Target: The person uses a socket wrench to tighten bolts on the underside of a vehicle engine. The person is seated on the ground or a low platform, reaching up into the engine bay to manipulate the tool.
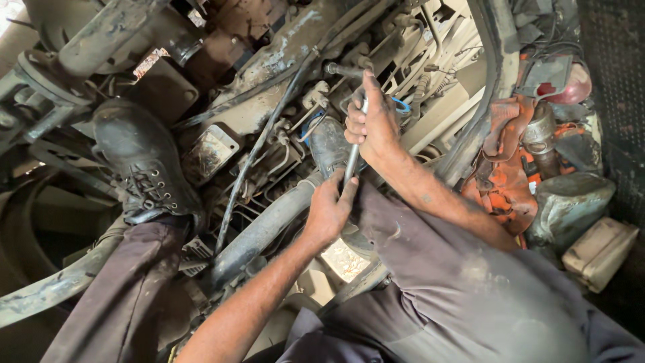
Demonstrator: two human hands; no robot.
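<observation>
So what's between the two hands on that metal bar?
In the head view, only a short bare stretch of the metal bar separates the right hand from the left hand.

- Daylight, fairly even, strongest at centre and upper right on pale engine metal (430,101).
- Blown-out patch at top left corner.
- Deep shadow lower left and down the right edge; detail lost there.
- Mild glare on the metal tool shaft (354,151) and black boot (138,154).
- Sharp at centre, slight softness and wide-angle stretch toward edges.
- No obvious motion blur on either hand.
</observation>
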